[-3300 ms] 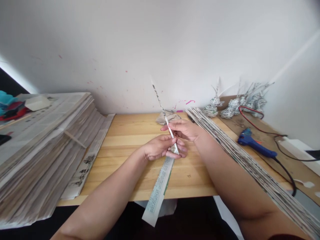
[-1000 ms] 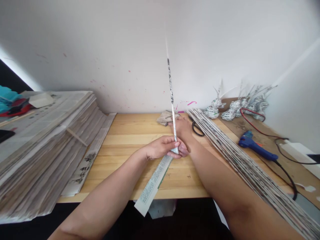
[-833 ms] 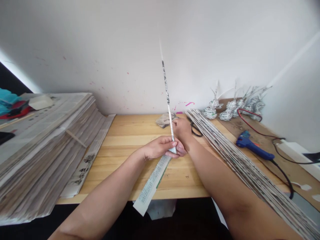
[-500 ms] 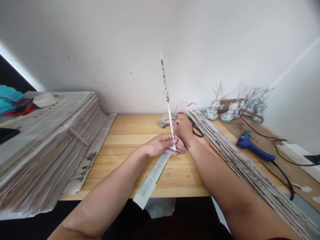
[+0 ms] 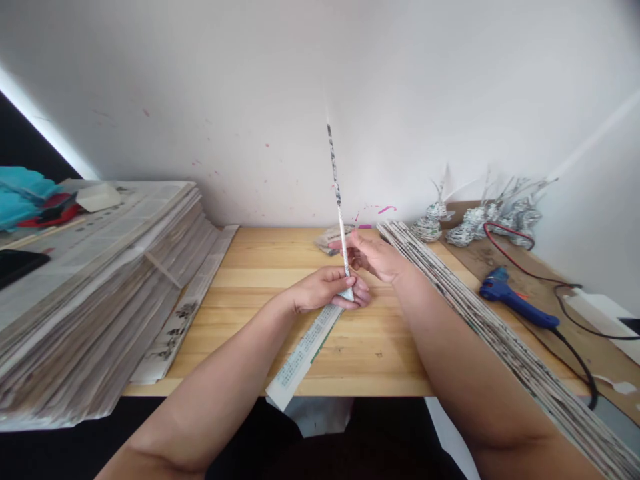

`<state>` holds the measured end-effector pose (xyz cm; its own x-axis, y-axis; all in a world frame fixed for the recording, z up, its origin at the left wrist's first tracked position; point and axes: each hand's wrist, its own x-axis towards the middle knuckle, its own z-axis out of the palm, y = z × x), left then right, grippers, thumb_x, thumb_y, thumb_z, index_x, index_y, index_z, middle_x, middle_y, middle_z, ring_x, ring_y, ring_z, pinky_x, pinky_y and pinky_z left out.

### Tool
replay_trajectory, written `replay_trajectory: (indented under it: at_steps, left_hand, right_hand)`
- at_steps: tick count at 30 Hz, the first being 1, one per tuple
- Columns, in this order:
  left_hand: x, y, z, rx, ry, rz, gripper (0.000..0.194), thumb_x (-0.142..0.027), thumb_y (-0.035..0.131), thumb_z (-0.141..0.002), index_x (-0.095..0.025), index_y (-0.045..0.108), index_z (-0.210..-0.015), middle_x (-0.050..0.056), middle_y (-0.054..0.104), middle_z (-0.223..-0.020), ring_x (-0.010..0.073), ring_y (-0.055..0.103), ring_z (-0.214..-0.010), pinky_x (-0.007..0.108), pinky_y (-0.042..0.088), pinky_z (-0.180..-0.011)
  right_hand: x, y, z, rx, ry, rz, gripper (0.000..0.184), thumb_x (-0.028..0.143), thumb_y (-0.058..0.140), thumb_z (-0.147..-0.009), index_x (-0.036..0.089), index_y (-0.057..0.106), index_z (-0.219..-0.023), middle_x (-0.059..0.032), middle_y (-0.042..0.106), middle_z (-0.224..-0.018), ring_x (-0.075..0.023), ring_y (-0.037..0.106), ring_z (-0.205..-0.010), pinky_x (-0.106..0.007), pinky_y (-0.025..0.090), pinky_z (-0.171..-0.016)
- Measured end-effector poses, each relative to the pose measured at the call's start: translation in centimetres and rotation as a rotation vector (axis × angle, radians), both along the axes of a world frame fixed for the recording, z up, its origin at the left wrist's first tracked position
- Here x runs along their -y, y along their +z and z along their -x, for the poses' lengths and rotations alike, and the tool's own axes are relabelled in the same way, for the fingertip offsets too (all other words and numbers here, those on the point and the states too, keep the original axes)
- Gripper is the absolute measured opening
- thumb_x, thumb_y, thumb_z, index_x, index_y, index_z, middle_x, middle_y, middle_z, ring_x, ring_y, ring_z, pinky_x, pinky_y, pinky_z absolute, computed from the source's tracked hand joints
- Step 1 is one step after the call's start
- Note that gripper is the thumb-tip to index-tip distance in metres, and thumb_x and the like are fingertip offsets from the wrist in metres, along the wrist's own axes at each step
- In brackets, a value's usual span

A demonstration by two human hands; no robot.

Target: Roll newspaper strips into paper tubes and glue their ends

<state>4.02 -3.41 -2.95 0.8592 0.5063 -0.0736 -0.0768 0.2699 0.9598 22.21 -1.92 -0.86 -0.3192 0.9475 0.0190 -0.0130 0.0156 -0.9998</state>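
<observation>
Newspaper tube point(image 5: 339, 198) pinched in left hand point(image 5: 324, 289), strip point(image 5: 306, 355) trailing toward 7 o'clock. Right hand point(image 5: 376, 257) back from beside 12 o'clock rag point(image 5: 327, 239), curled, grip unclear; both hands likely available again.

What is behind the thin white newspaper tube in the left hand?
Behind the tube: the white wall and, lower, a crumpled beige cloth. The right hand covers part of it; anything beneath the cloth is hidden.

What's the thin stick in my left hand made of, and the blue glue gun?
Thin stick: probably rolled newsprint, mostly matte, judging by its dark printed flecks and the printed strip below. Blue glue gun: seemingly smooth, hard plastic, from its even colour.
</observation>
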Motion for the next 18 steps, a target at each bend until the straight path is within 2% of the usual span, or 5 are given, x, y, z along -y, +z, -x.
replay_trajectory:
  at_steps: [1, 3, 12, 16, 18]
  left_hand:
    - [0.0, 0.0, 0.0, -0.002, -0.006, -0.002, 0.032, -0.040, 0.060, -0.087, -0.010, 0.065, -0.100, 0.016, 0.067, -0.102, 0.0237, 0.066, -0.097, 0.041, 0.051, -0.089]
    - [0.0, -0.1, 0.0, -0.006, -0.019, -0.011, 0.032, -0.039, 0.061, -0.087, -0.010, 0.065, -0.100, 0.016, 0.067, -0.102, 0.0237, 0.066, -0.098, 0.042, 0.051, -0.089]
    - [0.2, -0.5, -0.3, -0.017, -0.006, -0.071, 0.032, -0.041, 0.059, -0.087, -0.011, 0.066, -0.097, 0.014, 0.067, -0.100, 0.0214, 0.064, -0.100, 0.041, 0.051, -0.090]
    - [0.2, -0.5, -0.4, -0.006, -0.006, -0.075, 0.032, -0.041, 0.059, -0.087, -0.011, 0.066, -0.096, 0.013, 0.067, -0.099, 0.0211, 0.063, -0.099, 0.041, 0.051, -0.089]
    - [0.2, -0.5, -0.4, 0.000, -0.014, -0.075, 0.032, -0.041, 0.059, -0.088, -0.011, 0.066, -0.097, 0.013, 0.067, -0.099, 0.0206, 0.063, -0.099, 0.041, 0.051, -0.090]
  right_hand:
    - [0.3, 0.3, 0.1, -0.035, 0.075, 0.025, 0.045, 0.056, 0.056, -0.084, 0.015, 0.073, -0.094, -0.0042, 0.061, -0.073, -0.0119, 0.053, -0.065, -0.023, 0.041, -0.057]
    - [0.7, 0.6, 0.2, -0.080, 0.126, 0.035, 0.037, 0.048, 0.064, -0.082, 0.016, 0.073, -0.099, -0.0018, 0.059, -0.068, -0.0107, 0.051, -0.063, -0.023, 0.041, -0.057]
    - [0.8, 1.1, 1.2, -0.125, -0.054, -0.095, 0.023, 0.036, 0.078, -0.069, 0.015, 0.067, -0.071, 0.0048, 0.047, -0.054, -0.0058, 0.036, -0.049, -0.022, 0.028, -0.045]
    - [1.0, 1.4, 0.9, -0.050, 0.057, -0.094, 0.033, 0.044, 0.068, -0.079, 0.015, 0.071, -0.094, 0.0022, 0.052, -0.060, -0.0075, 0.042, -0.053, -0.022, 0.029, -0.046]
    - [1.1, 1.5, 0.8, -0.026, 0.079, -0.097, 0.034, 0.045, 0.066, -0.081, 0.014, 0.072, -0.097, -0.0010, 0.058, -0.067, -0.0075, 0.043, -0.055, -0.022, 0.029, -0.046]
